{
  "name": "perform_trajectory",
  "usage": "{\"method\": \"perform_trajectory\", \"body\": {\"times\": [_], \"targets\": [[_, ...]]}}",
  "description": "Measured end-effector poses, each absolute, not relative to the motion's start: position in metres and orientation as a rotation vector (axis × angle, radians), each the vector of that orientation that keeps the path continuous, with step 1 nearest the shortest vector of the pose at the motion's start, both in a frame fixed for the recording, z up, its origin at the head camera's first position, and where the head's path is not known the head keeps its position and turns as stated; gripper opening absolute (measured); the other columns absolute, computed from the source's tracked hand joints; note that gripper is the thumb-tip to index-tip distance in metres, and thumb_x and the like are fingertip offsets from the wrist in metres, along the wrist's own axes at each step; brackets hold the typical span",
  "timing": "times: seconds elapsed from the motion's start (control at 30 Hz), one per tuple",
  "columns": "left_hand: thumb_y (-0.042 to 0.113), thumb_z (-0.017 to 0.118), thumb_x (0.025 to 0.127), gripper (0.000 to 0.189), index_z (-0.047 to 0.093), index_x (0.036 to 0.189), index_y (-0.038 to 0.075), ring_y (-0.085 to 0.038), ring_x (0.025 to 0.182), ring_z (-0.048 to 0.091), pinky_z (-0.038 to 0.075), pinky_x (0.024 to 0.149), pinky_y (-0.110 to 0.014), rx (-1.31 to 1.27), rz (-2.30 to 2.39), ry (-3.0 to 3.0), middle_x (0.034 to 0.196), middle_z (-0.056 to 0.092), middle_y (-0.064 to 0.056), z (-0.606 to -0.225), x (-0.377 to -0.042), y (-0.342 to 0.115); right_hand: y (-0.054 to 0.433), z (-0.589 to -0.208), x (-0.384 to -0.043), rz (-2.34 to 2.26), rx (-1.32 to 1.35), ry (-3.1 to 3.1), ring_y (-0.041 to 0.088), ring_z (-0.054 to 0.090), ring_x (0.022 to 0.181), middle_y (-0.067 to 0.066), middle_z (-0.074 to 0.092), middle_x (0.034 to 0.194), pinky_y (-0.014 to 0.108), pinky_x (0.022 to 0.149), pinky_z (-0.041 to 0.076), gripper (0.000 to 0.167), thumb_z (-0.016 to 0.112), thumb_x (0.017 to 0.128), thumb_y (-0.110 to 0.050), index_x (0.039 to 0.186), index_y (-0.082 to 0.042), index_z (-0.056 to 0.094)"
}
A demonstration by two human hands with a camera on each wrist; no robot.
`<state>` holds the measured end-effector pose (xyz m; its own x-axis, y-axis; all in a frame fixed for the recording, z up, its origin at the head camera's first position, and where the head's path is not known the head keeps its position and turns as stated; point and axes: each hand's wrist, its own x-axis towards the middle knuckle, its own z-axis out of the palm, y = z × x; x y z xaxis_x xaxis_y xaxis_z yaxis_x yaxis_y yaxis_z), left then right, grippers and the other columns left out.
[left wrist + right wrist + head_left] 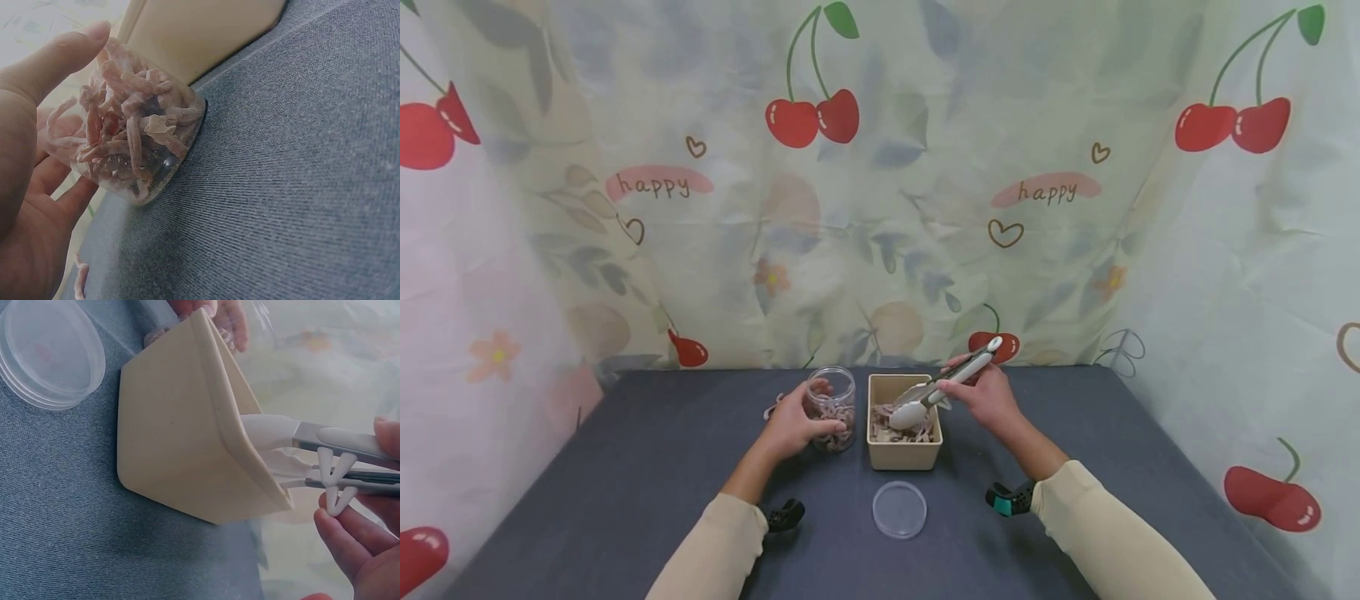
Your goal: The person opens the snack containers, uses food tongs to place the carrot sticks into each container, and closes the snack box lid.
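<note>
My left hand [795, 427] grips a clear jar [134, 134] around its side, thumb in front and fingers behind. Brownish-pink dried strips [112, 147] fill the lower part of the jar, which stands on the table. In my right hand [987, 395] are grey-and-white tongs [958, 377], pinched between thumb and fingers. Their white tips reach down into a beige rectangular bin [904, 456], among more of the same strips [883, 425]. From the right wrist view, the bin's wall [175, 419] hides the tong tips, so I cannot tell whether they hold a strip.
A round clear lid [899, 510] lies on the dark cloth-covered table [685, 467] in front of the bin. One loose strip [81, 278] rests on the cloth left of the jar. A patterned curtain [880, 217] hangs behind and along both sides.
</note>
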<state>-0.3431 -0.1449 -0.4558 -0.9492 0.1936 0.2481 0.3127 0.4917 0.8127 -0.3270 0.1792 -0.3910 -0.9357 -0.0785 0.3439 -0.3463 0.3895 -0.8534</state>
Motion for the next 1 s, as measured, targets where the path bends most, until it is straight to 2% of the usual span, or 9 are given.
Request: {"method": "perform_trajectory", "body": {"times": [0.2,0.57,1.0], "targets": [[0.026,0.088,0.072,0.078,0.049,0.136,0.004,-0.022,0.1,0.058,0.046,0.083,-0.04,-0.456,-1.46,-2.605,0.128,0.06,-0.007,-0.457,-0.343,-0.145,0.181,-0.387,-0.327,1.588,0.378,-2.383,0.02,0.065,0.08,0.012,0.07,0.098,0.033,0.067,0.05,0.03,0.078,0.083,-0.014,0.108,-0.003,0.065],[0.029,0.087,0.073,0.078,0.05,0.136,0.003,-0.021,0.099,0.058,0.047,0.082,-0.042,-0.44,-1.428,-2.619,0.128,0.06,-0.007,-0.455,-0.343,-0.144,0.183,-0.374,-0.33,1.673,0.44,-2.279,0.014,0.065,0.078,0.018,0.069,0.102,0.03,0.066,0.051,0.033,0.076,0.084,-0.006,0.111,0.006,0.061],[0.029,0.087,0.072,0.078,0.05,0.136,0.004,-0.021,0.099,0.057,0.046,0.082,-0.042,-0.428,-1.432,-2.63,0.127,0.06,-0.006,-0.453,-0.343,-0.144,0.182,-0.37,-0.33,1.714,0.45,-2.244,0.011,0.067,0.08,0.019,0.07,0.103,0.027,0.069,0.054,0.031,0.076,0.084,-0.006,0.11,0.003,0.061]]}}
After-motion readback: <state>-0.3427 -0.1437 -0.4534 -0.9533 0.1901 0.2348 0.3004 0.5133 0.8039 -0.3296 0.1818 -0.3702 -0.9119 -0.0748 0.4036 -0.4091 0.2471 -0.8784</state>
